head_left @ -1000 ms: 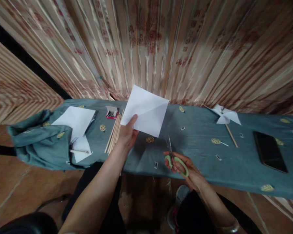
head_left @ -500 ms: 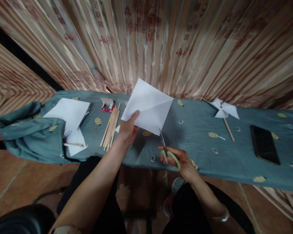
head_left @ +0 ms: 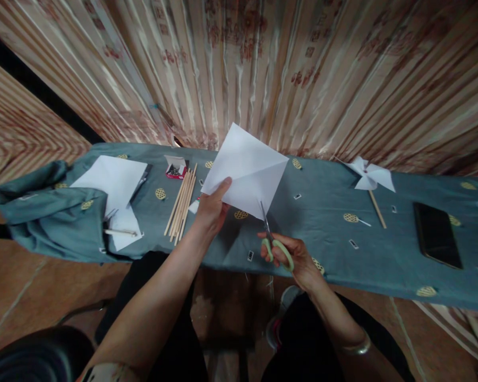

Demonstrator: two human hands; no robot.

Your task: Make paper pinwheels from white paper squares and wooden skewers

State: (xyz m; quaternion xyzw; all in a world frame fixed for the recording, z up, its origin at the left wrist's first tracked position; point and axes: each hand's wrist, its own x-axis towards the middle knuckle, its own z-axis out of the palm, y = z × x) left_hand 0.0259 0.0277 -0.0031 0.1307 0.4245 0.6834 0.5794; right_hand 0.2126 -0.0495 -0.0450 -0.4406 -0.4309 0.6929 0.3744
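My left hand [head_left: 215,208] pinches a white square sheet of paper [head_left: 247,164] near its left corner, thumb on top. A crease runs across the sheet, which is held up above the table. In my right hand [head_left: 289,254] is a pair of scissors [head_left: 281,249] with light green handles, fingers through the loops. The blades point up and away from me and meet the sheet's near corner. How far they have cut into it is hard to see.
Wooden sticks [head_left: 181,204] and a red box of pins [head_left: 176,167] lie left of the sheet. Further left are white papers [head_left: 111,180]. A paper pinwheel [head_left: 368,174] and a black phone [head_left: 437,234] lie to the right on the green tablecloth [head_left: 326,212].
The scissor blades now reach slightly further up over the sheet's near corner. My left hand keeps its hold on the paper; the whole view has shifted a little.
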